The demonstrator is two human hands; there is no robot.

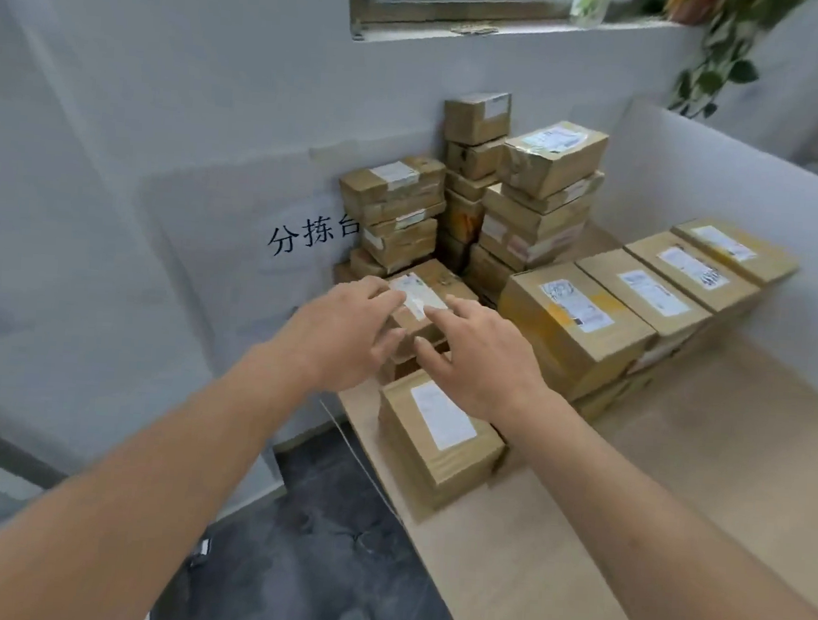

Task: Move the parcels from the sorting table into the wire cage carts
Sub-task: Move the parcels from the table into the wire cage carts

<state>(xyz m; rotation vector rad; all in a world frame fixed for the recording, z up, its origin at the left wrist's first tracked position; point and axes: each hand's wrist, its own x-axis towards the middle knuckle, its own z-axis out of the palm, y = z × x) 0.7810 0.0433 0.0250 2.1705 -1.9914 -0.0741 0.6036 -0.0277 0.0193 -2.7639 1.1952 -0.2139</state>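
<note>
Both hands are out over the table going for the same box, the small one with the white label sitting on top of a short stack near the table's left edge. Left hand comes in from the left side and right hand from the right, fingers spread and loose on both, nothing held yet, so it looks like a two-sided clamp grab is being set up. Whether the fingertips already touch the cardboard I can't tell, it's blurry there. Makes sense to start here: it's the closest top box, and the tall stacks against the wall look wobblier. The row of bigger parcels runs along the right, and another box sits nearer, right below the hands. No carts in view.
</note>
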